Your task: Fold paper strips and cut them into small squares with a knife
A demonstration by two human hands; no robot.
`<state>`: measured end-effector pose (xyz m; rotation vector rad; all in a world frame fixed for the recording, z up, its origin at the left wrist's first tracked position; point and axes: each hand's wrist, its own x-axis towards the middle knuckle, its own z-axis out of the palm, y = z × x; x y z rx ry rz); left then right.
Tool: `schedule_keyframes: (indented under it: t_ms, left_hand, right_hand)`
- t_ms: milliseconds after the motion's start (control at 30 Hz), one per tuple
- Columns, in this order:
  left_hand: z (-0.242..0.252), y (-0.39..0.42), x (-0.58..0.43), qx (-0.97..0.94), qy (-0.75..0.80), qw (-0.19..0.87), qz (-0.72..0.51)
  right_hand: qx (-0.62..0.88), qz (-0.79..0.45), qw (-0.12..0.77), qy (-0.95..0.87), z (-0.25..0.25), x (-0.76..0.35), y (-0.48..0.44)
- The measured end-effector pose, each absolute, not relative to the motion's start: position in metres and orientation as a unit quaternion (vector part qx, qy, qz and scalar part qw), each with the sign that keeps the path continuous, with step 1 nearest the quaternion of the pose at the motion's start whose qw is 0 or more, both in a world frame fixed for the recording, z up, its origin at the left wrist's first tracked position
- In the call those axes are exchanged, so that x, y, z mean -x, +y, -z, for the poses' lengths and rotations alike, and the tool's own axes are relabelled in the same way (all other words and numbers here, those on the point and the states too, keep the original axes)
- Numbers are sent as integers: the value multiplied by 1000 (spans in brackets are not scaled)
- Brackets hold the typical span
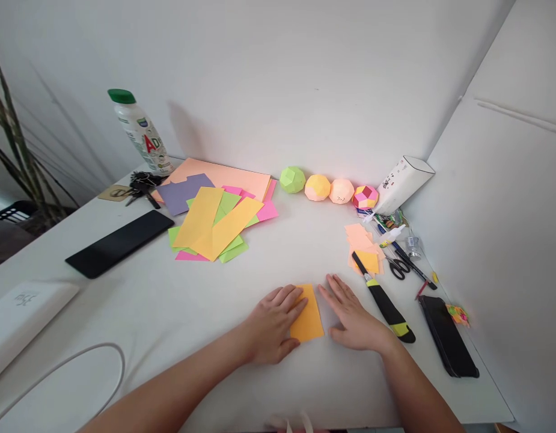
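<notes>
An orange piece of paper lies flat on the white table in front of me. My left hand rests on its left side, fingers stretched over the sheet. On the right, my right hand lies palm down on the table just beside the paper's right edge, fingers extended and holding nothing. To the right of that hand is a utility knife with a black and lime handle. Small peach and orange paper pieces lie beyond the knife's tip.
Coloured paper sheets are heaped at the back left. Several folded paper balls line the wall. Scissors, pens and glue lie at right, near a phone. A bottle and black slab are at left.
</notes>
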<state>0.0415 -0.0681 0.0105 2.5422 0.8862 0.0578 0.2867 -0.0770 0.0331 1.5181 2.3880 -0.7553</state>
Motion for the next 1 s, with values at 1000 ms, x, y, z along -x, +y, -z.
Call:
schedule_keyframes:
  t_ms: [1000]
  left_hand:
    - [0,-71,-53,-899,317,172,-250]
  right_hand:
    - [-402,95,-282,866,-10,-251,-91]
